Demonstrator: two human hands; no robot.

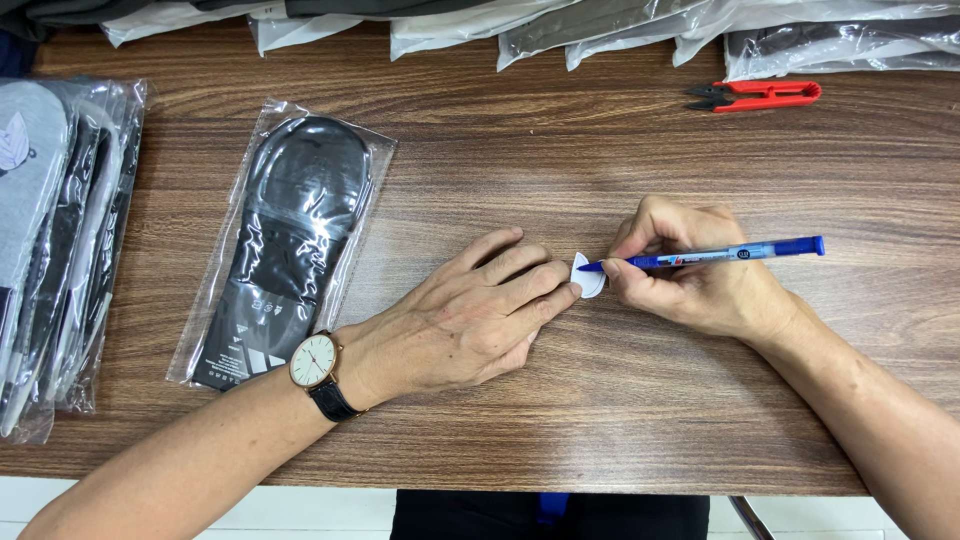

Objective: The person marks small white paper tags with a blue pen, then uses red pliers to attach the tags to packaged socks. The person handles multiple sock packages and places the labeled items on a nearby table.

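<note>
My left hand point(470, 320) lies flat on the wooden table point(560, 160), fingertips pressing down a small white rounded tag point(588, 282). A wristwatch with a white face and black strap point(316, 366) sits on that wrist. My right hand point(690, 265) grips a blue pen point(735, 252), its tip touching the tag's upper edge. To the left of my left hand lies a black shoe insole in a clear plastic bag point(290, 240).
A stack of bagged grey and black insoles point(55, 230) sits at the left edge. Red thread snips point(760, 94) lie at the upper right. More bagged items point(600, 25) line the far edge. The table's near edge runs along the bottom.
</note>
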